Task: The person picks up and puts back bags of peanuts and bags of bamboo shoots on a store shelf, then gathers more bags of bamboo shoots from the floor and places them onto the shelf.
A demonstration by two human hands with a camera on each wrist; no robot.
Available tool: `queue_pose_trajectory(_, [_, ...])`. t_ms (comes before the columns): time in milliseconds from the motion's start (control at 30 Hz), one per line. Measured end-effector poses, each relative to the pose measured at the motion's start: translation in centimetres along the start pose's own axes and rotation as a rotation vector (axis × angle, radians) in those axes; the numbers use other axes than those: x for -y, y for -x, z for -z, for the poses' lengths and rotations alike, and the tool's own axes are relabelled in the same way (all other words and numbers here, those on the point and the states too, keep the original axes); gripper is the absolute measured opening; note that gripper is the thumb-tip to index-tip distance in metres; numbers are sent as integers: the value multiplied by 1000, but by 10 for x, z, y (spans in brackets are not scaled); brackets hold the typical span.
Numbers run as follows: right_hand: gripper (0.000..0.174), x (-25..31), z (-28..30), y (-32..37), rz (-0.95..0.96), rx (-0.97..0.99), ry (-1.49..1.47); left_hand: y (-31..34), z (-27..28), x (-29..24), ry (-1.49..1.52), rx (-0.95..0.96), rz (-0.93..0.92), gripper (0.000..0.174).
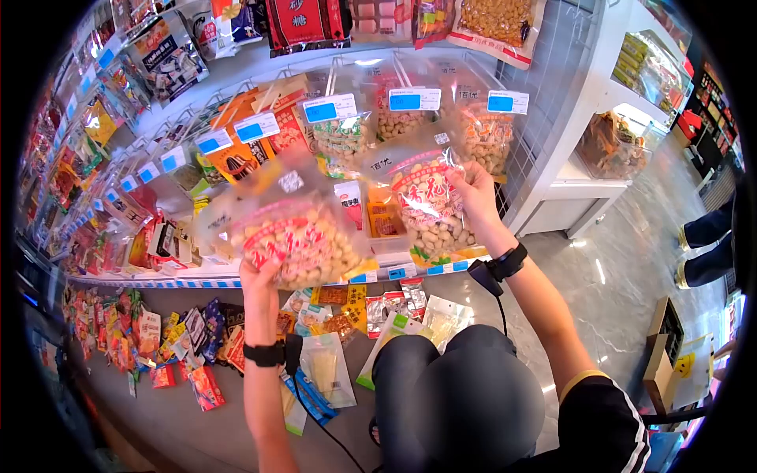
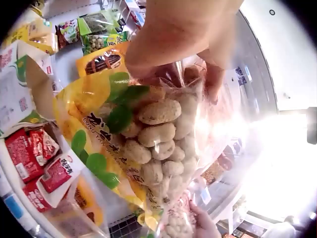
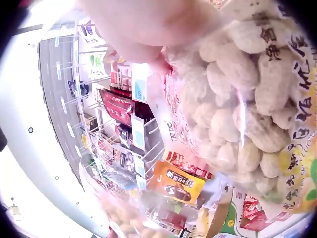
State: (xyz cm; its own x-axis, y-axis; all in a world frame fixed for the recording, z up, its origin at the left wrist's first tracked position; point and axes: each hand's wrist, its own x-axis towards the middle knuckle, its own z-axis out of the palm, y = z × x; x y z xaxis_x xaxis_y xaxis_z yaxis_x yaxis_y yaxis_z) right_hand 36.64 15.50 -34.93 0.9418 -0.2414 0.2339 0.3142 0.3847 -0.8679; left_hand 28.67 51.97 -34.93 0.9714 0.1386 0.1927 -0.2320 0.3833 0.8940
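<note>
In the head view my left hand (image 1: 260,284) grips the lower left of a clear bag of peanuts (image 1: 315,252) with red lettering, held tilted before the shelf. My right hand (image 1: 475,197) pinches the right edge of a similar peanut bag (image 1: 438,221), which hangs beside the first one. The left wrist view shows the thumb and fingers of my left hand (image 2: 188,44) over the bag of peanuts (image 2: 158,134) with its yellow, leafy edge. Close up in the right wrist view, my right hand (image 3: 153,25) holds its peanut bag (image 3: 233,109).
Behind the bags, more peanut packs (image 1: 485,142) hang on hooks with blue price tags (image 1: 414,99). Snack packets (image 1: 150,331) lie in piles on the floor below the shelf edge. A white shelf unit (image 1: 564,181) stands at right, with another person's legs (image 1: 706,248) farther off.
</note>
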Motion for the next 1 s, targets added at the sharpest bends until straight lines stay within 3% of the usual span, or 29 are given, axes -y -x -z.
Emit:
queue_pose_trajectory(100, [8, 4, 2, -1, 6, 13, -8, -21, -24, -13, 4, 124, 62, 35])
queue_pose_trajectory(200, [10, 0, 22, 1, 54, 72, 196, -30, -41, 3, -47, 190, 144, 29])
queue_pose_trajectory(300, [10, -4, 44, -2, 38, 109, 305, -31, -53, 30, -242, 542, 49, 31])
queue_pose_trajectory(533, [10, -15, 62, -17, 104, 103, 333, -82, -150, 34, 408, 596, 37, 44])
queue_pose_trajectory(567, [10, -16, 66, -19, 142, 98, 342, -91, -161, 32, 437, 595, 49, 46])
queue_pose_trajectory(600, [9, -9, 67, -18, 33, 116, 286, -97, -169, 32, 450, 588, 63, 47])
queue_pose_trajectory(733, [9, 17, 60, -9, -56, 22, 105, -120, -190, 41, 469, 553, 140, 45])
queue_pose_trajectory(833, [10, 33, 52, -13, 60, 48, 198, -133, -189, 48, 375, 475, 112, 42])
queue_pose_trajectory(1000, [10, 19, 53, -34, 24, 77, 128, -136, -194, 46, 432, 427, 170, 39])
